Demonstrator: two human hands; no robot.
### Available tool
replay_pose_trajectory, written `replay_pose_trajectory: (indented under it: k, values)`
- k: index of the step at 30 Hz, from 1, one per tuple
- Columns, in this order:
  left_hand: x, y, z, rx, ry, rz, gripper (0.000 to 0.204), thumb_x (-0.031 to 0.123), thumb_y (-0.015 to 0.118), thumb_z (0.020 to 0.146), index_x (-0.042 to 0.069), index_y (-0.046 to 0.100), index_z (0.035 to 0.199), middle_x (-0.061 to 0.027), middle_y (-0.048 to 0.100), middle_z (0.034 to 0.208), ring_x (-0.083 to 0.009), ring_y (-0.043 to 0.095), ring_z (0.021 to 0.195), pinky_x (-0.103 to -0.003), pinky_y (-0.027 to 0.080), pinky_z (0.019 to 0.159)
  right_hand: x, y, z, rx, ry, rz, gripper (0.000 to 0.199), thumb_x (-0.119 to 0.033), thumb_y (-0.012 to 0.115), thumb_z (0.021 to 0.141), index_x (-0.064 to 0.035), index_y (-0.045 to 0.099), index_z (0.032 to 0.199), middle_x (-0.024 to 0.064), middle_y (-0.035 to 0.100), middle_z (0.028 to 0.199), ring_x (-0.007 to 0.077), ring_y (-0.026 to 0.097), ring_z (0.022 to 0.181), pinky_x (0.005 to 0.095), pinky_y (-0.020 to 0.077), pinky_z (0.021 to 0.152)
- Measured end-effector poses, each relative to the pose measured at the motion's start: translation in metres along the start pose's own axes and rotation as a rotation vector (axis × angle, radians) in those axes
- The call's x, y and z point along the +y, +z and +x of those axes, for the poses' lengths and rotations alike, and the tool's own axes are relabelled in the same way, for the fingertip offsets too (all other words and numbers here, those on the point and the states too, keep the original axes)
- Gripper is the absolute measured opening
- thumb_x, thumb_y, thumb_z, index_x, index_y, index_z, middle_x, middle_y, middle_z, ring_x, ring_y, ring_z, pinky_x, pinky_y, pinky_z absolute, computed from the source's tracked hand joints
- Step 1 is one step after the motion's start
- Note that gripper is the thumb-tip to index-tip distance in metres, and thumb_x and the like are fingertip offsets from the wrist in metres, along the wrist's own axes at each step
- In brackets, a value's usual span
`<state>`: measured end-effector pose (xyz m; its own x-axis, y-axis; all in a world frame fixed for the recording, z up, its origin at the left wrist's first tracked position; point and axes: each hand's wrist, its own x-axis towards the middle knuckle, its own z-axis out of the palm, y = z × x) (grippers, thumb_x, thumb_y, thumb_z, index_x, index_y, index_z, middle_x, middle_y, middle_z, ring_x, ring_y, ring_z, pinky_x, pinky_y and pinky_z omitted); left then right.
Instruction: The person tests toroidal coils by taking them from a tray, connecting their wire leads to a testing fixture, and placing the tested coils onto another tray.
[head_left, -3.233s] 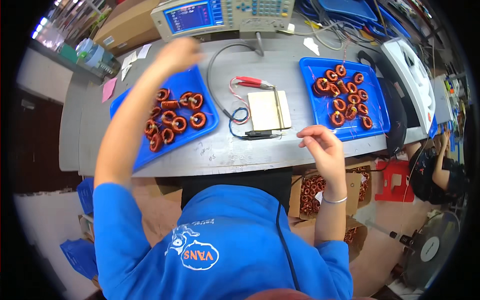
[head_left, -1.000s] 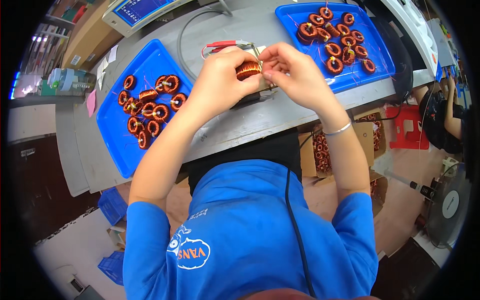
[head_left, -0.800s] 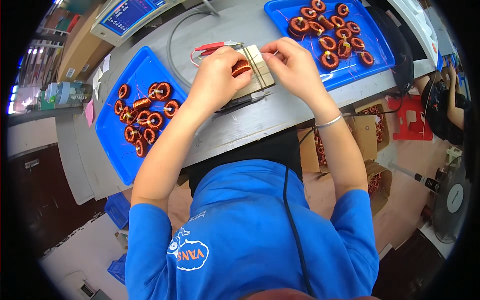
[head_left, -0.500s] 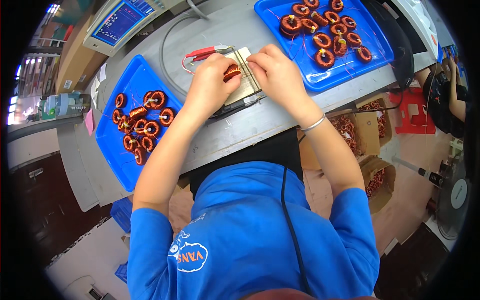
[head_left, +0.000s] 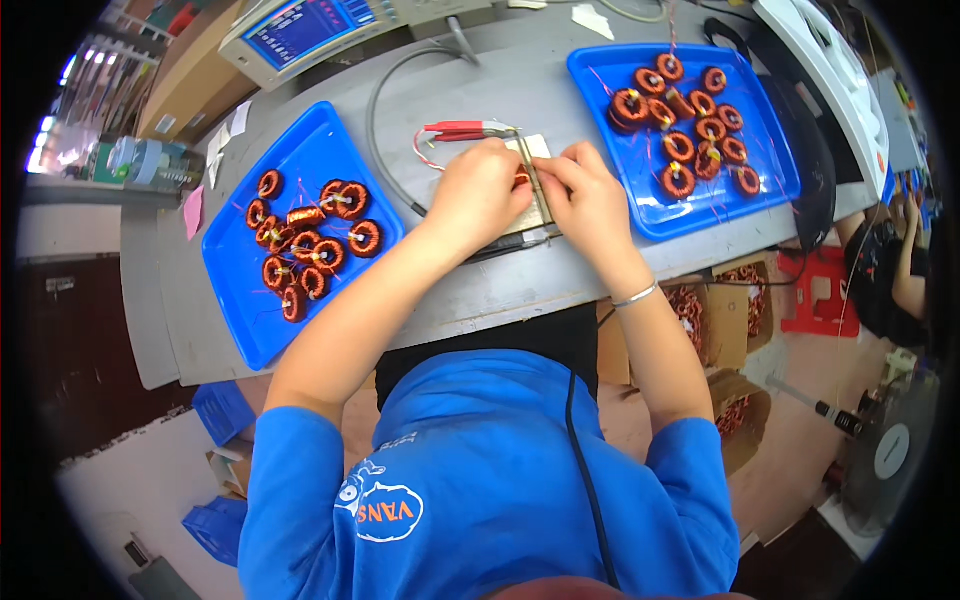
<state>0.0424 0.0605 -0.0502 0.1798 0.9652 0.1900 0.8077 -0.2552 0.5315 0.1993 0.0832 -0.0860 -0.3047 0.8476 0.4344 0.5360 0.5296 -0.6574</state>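
My left hand [head_left: 483, 192] is closed around a copper-wound ring coil, mostly hidden behind the fingers; a sliver shows at its right side. My right hand [head_left: 588, 196] has thumb and forefinger pinched together against the metal bars [head_left: 530, 160] of a small test fixture. Whatever lies between those fingertips is too small to make out. Beneath both hands is the fixture's pale board [head_left: 541, 208]. A red clip [head_left: 462, 128] with a red and white lead grips the far end of the bars.
Blue trays of copper coils lie on either side, the left tray [head_left: 318, 130] and the right tray [head_left: 640, 218]. A measuring instrument with a lit screen [head_left: 310, 32] stands at the back left, its grey cable [head_left: 378, 110] curving across the bench. Boxes of coils [head_left: 735, 345] sit below at the right.
The view has shifted, so the bench appears farther right and lower. My hands have drawn closer together at the bars, and the coil is now more hidden by my left hand.
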Motion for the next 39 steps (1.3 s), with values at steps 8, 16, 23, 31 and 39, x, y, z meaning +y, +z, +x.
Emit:
replay_pose_trajectory:
  k: [8,16,23,31,39]
  values:
    - [0.000,0.003,0.000,0.009,-0.015,0.024,0.014,0.011,0.063,0.069,-0.002,0.061,0.074,-0.0176,0.059,0.077,-0.0348,0.059,0.075,-0.043,0.048,0.069,-0.002,-0.002,0.001,-0.034,0.020,0.039,0.011,-0.011,0.064,0.080,-0.0124,0.069,0.089,0.0064,0.055,0.081,0.0252,0.059,0.066,0.0349,0.0468,0.056]
    - [0.000,0.005,0.001,0.035,-0.006,0.027,0.014,0.011,0.063,0.069,-0.002,0.062,0.073,-0.0176,0.059,0.078,-0.0350,0.059,0.076,-0.043,0.048,0.069,-0.001,-0.001,0.000,-0.030,0.008,0.024,0.010,-0.011,0.064,0.081,-0.0118,0.069,0.090,0.0067,0.055,0.079,0.0250,0.058,0.064,0.0343,0.0462,0.055]
    - [0.001,0.005,0.000,0.030,-0.007,0.030,0.015,0.011,0.064,0.069,-0.002,0.062,0.074,-0.0184,0.059,0.079,-0.0355,0.059,0.076,-0.043,0.048,0.069,-0.004,-0.001,-0.001,-0.029,0.024,0.018,0.010,-0.012,0.063,0.082,-0.0129,0.069,0.090,0.0066,0.055,0.080,0.0254,0.058,0.066,0.0349,0.0465,0.056]
    - [0.000,0.004,0.001,0.020,-0.021,0.043,0.015,0.012,0.065,0.069,-0.002,0.063,0.075,-0.0188,0.059,0.080,-0.0359,0.060,0.077,-0.043,0.048,0.069,-0.002,0.001,-0.002,-0.021,0.005,0.001,0.011,-0.013,0.062,0.082,-0.0133,0.068,0.091,0.0068,0.056,0.082,0.0260,0.059,0.067,0.0352,0.0470,0.057]
    - [-0.002,-0.011,0.018,-0.167,-0.065,-0.088,0.022,0.017,0.065,0.071,-0.002,0.068,0.082,-0.0198,0.065,0.075,-0.0309,0.065,0.070,-0.037,0.051,0.066,-0.007,-0.010,-0.010,0.097,-0.035,-0.050,0.020,-0.013,0.062,0.082,-0.0127,0.064,0.102,0.0091,0.056,0.091,0.0278,0.059,0.068,0.0362,0.0482,0.060]
